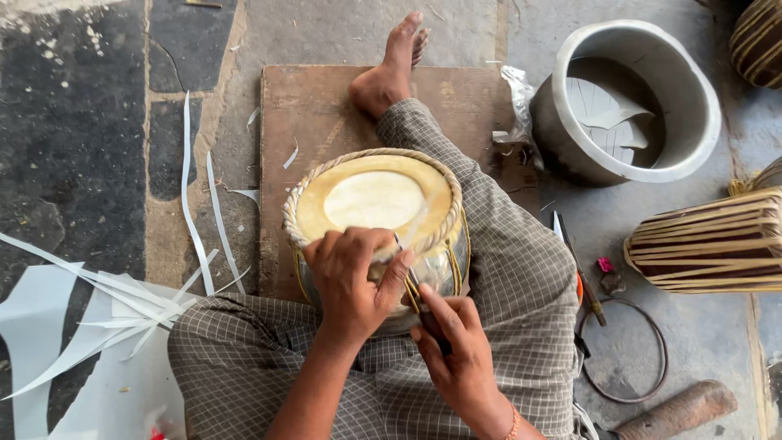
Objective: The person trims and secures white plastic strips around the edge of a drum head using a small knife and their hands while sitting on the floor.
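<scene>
A small metal drum point(375, 200) with a pale skin head and a braided rim stands upright between my crossed legs. My left hand point(352, 281) lies over its near rim, fingers curled on the braid. My right hand point(456, 354) grips a thin dark-handled tool point(419, 297) whose tip sits at the drum's near side, by the straps. A thin pale strip rises across the drum head from that spot.
A wooden board point(314, 106) lies under the drum and my bare foot point(391, 69). A metal pot point(627, 98) holds pale cut pieces at upper right. Strapped drums point(709, 240) lie at right. A wire ring point(623, 350), tools and white strips point(191, 204) lie on the floor.
</scene>
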